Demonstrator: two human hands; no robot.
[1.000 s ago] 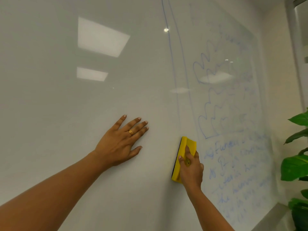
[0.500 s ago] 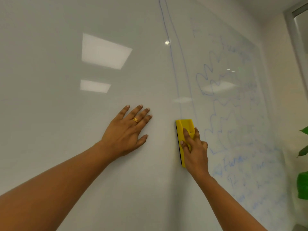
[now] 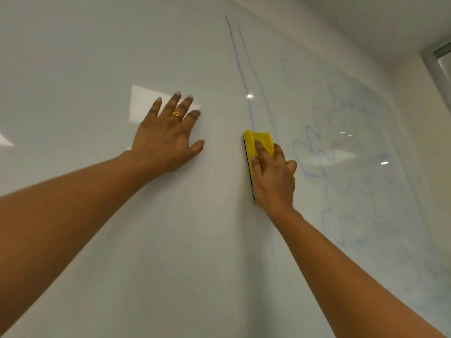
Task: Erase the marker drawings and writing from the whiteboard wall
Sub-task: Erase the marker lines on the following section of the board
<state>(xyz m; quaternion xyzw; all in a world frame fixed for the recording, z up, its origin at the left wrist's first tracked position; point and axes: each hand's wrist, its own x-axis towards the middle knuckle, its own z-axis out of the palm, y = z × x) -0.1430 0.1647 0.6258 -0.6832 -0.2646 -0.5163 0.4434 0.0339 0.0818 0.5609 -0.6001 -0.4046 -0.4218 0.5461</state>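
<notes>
A glossy whiteboard wall (image 3: pixel 97 228) fills the view. My right hand (image 3: pixel 274 178) grips a yellow eraser (image 3: pixel 260 142) with a black felt underside, held upright and flat against the board. Two long blue vertical lines (image 3: pixel 240 69) rise from the eraser's top end toward the ceiling. Blue wavy drawings (image 3: pixel 317 154) and faint smeared writing (image 3: pixel 353 101) cover the board to the eraser's right. My left hand (image 3: pixel 164 140), with a gold ring, rests flat on the board left of the eraser, fingers spread and straight.
The board's right edge meets a cream wall (image 3: pixel 427 142). A grey window or door frame (image 3: pixel 436 64) stands at the upper right corner. Ceiling light reflections show on the board behind my left hand.
My right hand has slid the eraser upward along the vertical blue lines. The view has tilted up, so the plant and lower writing have left the frame. My left hand stays flat on the board.
</notes>
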